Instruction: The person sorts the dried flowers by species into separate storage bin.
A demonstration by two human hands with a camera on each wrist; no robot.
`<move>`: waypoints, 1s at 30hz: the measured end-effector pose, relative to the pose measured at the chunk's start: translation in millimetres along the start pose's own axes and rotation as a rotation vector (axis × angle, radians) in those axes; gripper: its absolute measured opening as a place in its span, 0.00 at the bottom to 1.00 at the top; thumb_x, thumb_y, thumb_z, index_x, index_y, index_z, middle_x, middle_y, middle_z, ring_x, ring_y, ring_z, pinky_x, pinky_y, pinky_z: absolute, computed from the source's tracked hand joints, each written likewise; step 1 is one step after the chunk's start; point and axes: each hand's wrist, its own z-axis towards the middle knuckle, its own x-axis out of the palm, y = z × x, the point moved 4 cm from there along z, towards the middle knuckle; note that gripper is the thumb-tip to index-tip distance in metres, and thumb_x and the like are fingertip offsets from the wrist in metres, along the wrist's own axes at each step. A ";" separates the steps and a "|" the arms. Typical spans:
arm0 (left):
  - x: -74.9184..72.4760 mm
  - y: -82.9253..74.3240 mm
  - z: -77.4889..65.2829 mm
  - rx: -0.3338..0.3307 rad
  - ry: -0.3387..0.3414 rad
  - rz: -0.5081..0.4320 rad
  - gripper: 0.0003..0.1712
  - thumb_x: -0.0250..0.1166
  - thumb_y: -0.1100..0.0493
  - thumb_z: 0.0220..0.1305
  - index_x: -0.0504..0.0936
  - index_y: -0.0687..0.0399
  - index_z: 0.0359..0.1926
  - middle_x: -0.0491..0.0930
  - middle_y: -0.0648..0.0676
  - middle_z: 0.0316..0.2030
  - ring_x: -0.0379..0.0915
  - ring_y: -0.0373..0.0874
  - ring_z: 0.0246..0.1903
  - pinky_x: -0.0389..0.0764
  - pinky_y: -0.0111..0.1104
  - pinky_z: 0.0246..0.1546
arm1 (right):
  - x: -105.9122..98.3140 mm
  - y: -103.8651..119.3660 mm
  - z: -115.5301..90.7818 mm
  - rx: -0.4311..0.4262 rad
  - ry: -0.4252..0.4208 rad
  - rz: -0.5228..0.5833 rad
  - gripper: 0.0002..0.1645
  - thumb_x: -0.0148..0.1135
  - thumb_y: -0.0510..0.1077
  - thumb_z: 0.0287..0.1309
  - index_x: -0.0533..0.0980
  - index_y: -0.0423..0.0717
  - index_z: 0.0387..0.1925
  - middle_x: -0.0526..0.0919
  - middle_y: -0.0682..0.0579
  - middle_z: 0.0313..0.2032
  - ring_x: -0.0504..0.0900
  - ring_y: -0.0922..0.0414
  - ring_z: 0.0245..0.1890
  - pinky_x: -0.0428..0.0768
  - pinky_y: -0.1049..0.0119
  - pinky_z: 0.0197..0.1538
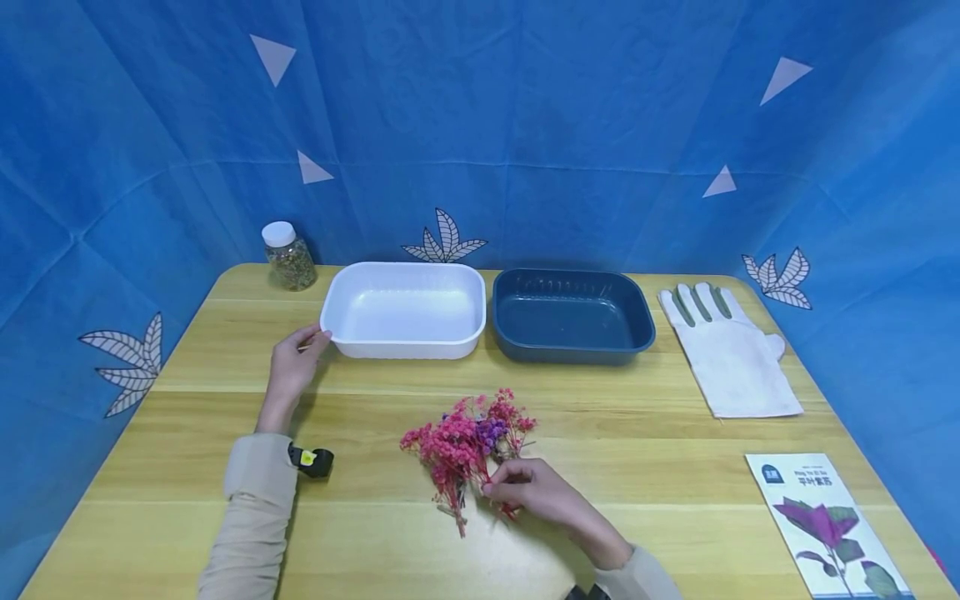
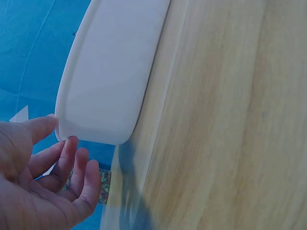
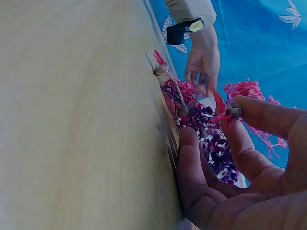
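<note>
Bunches of pink and purple dried flowers [image 1: 453, 437] lie near the middle of the table. My right hand [image 1: 536, 492] pinches the tied stem end of one pink bunch [image 3: 247, 89] between thumb and index finger. Beside it, in the right wrist view, more purple flowers [image 3: 216, 148] with twine round their stems lie by the lower fingers. My left hand [image 1: 294, 367] holds the rim of a white plastic basin [image 1: 405, 348] at its near left corner. In the left wrist view the thumb [image 2: 42, 128] rests on the rim, with the other fingers curled near the corner.
A dark blue basin [image 1: 570, 354] stands just right of the white one. Behind the left hand is a white-lidded jar [image 1: 291, 262] of small dried bits. On the right lie a white glove [image 1: 731, 358] and a plant-picture packet [image 1: 825, 525]. Blue cloth [image 1: 480, 108] hangs behind the table.
</note>
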 end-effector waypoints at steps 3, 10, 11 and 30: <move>-0.1 0.2 0.2 -0.002 -0.005 0.003 0.29 0.51 0.52 0.72 0.66 0.70 0.64 0.70 0.68 0.56 0.69 0.50 0.50 0.75 0.23 0.42 | 0.3 0.1 0.1 0.002 -0.001 0.008 0.15 0.62 0.42 0.58 0.77 0.30 0.33 0.81 0.53 0.26 0.76 0.61 0.26 0.76 0.68 0.32; 0.0 1.3 0.9 0.001 -0.003 0.005 0.30 0.51 0.52 0.72 0.65 0.71 0.64 0.70 0.68 0.56 0.69 0.48 0.48 0.75 0.21 0.40 | -0.2 3.5 -1.3 -0.004 0.000 0.024 0.16 0.62 0.43 0.59 0.77 0.28 0.35 0.80 0.53 0.30 0.76 0.60 0.29 0.76 0.67 0.35; 0.0 1.6 0.8 -0.002 -0.003 0.004 0.29 0.51 0.52 0.72 0.65 0.71 0.64 0.70 0.68 0.56 0.69 0.48 0.48 0.75 0.21 0.40 | -0.1 3.7 -1.5 -0.007 0.003 0.028 0.16 0.62 0.42 0.59 0.77 0.28 0.35 0.79 0.53 0.31 0.75 0.60 0.29 0.76 0.67 0.35; 0.3 1.0 0.6 -0.017 0.011 0.006 0.31 0.51 0.50 0.72 0.64 0.70 0.65 0.68 0.67 0.57 0.67 0.51 0.52 0.76 0.30 0.48 | -2.8 9.2 -6.4 -0.005 0.050 0.132 0.18 0.59 0.41 0.60 0.73 0.24 0.39 0.79 0.54 0.33 0.76 0.59 0.31 0.72 0.66 0.39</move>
